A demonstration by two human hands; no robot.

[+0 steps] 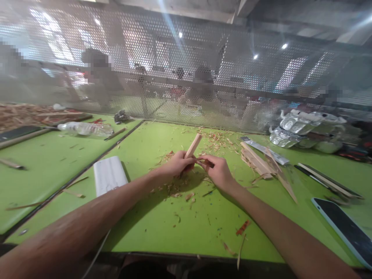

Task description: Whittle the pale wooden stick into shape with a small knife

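Note:
Near the middle of the green table (139, 228), my left hand (178, 164) is wrapped round a pale wooden stick (193, 145), whose upper end points up and slightly right. My right hand (216, 168) is closed just to the right, its fingertips meeting the left hand near the stick's lower part. Whatever the right fingers pinch is too small and hidden to name. Wood shavings (188, 196) lie scattered below and around both hands, with more (216, 139) behind them.
A white box-like object (109, 176) with a cable lies left. Split wood pieces (258, 162), a metal ruler (266, 150), a phone (343, 228) and foil-like packages (302, 130) are right. A plastic bottle (87, 129) lies far left; perforated screen (174, 93) behind, people beyond.

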